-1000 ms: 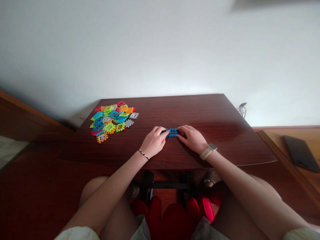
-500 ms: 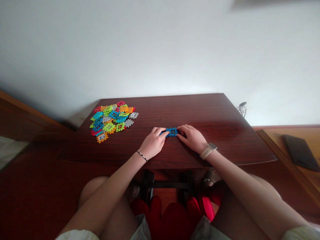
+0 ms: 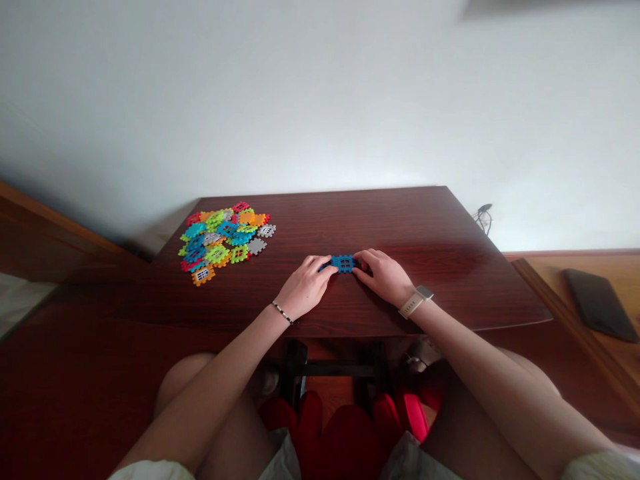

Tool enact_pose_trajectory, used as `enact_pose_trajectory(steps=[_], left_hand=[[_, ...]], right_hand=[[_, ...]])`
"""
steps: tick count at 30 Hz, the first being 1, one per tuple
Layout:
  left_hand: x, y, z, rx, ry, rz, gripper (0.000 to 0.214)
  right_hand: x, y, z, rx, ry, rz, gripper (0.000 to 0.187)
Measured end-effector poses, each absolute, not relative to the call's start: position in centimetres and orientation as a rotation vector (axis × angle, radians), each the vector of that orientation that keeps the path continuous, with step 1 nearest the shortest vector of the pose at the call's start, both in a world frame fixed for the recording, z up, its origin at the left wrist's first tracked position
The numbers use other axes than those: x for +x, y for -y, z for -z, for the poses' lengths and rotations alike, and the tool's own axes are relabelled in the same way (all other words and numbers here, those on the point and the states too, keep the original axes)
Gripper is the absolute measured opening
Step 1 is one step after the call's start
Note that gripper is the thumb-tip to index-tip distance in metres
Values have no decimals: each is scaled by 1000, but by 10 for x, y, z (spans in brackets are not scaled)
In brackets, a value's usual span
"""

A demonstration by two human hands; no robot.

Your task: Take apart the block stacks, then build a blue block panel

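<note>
A blue toothed building tile with a window-like opening lies flat on the table, between my hands. My left hand grips the tile's left side with thumb and fingers; more blue plastic shows under those fingers, but whether it is a second tile I cannot tell. At the right edge, my right hand pinches the tile between thumb and curled fingers. Farther left is a heap of loose toothed tiles in green, blue, orange, red and grey, some with window or door shapes.
The dark brown wooden table stands against a pale wall. A black cable hangs by its right back edge. To the right, a flat dark object rests on a wooden surface. Below are my legs and a red seat.
Both hands keep their hold on the blue tile with barely any movement. The whole view has shifted very slightly; the heap is unchanged.
</note>
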State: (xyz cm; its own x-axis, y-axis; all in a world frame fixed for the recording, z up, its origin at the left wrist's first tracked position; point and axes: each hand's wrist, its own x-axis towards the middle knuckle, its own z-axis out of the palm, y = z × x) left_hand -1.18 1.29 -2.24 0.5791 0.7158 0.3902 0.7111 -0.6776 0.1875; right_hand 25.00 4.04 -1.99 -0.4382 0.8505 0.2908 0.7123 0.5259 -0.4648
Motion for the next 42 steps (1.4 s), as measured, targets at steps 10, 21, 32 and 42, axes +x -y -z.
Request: enact_pose_trajectory(steps=[10,21,32,42], left_hand=[[-10,-12,20,2755,-1264,-706,37],[-11,-13,22,2762,-1244,-713,40],[-9,-12,24,2741,-1284,-748,38],[-9,-11,23,2738,-1286,-750,41]], right_hand=[[251,-41,20,-1268,2280,-375,15],[250,-40,20,-1272,2272,-366,14],[250,-40,20,-1287,2278,-358,15],[250,-41,21,-1281,2284,-360,13]])
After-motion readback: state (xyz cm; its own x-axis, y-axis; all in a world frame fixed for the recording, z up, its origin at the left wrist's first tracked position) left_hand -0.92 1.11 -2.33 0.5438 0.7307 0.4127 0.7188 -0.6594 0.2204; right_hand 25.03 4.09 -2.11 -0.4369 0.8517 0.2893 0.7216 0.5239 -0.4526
